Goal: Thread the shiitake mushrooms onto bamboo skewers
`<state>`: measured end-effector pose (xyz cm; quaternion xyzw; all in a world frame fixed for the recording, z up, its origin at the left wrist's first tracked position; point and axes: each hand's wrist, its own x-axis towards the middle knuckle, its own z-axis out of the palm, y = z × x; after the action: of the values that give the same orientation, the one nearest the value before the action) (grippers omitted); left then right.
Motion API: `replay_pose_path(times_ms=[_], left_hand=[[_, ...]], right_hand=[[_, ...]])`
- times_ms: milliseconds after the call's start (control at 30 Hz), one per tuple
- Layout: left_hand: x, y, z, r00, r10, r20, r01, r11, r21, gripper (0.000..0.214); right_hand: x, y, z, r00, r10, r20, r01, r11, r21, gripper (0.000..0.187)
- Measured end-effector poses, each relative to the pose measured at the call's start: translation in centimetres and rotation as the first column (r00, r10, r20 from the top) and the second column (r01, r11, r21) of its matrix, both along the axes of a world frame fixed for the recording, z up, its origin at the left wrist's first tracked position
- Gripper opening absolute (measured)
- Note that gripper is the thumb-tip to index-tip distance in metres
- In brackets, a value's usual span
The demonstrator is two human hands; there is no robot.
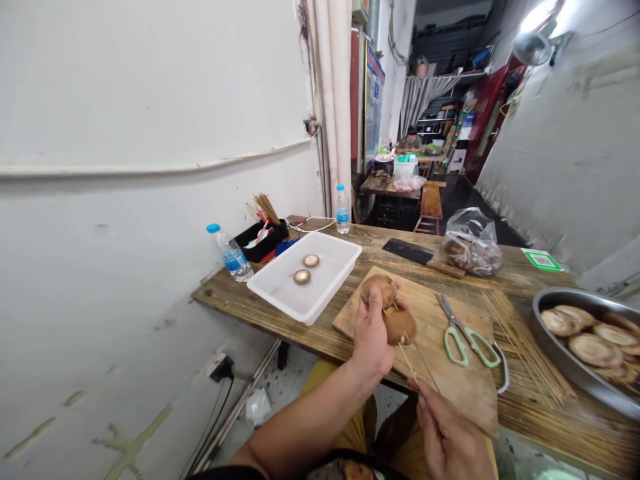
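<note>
Two brown mushroom caps (400, 325) are held over the wooden cutting board (450, 393), one above the other. My left hand (371, 333) is closed around them. A thin wooden skewer (407, 360) enters the lower cap from below, and its other end is pinched in my right hand (447, 427). Bits of skewer show between the two caps. Scissors with pale green handles (463, 337) lie partly open on the board, right of the mushrooms.
A white tray (270, 293) holds two mushroom caps. Loose skewers (525, 347) lie beside a metal bowl (543, 327) of mushrooms. Behind the board are a cleaver (407, 251) and a plastic bag (473, 243). Bottles (343, 212) stand near the wall. A person (410, 141) sits far back.
</note>
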<state>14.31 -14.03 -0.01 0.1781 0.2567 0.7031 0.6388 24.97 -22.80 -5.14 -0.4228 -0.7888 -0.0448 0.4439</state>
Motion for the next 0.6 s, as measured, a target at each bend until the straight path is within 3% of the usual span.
replay_pose_path(times_ms=[433,600], left_hand=[[1.6,-1.5,-0.4,0.995,-0.079,-0.062,0.077,0.996,-0.035,0.041],[1.0,-0.9,0.1,0.995,-0.016,-0.095,0.015,1.000,-0.009,0.039]], right_hand=[[-0.3,0.6,0.3,0.995,-0.077,-0.055,0.076,0.997,-0.027,0.026],[0.9,0.4,0.0,0.996,-0.028,0.081,0.034,0.997,-0.074,0.029]])
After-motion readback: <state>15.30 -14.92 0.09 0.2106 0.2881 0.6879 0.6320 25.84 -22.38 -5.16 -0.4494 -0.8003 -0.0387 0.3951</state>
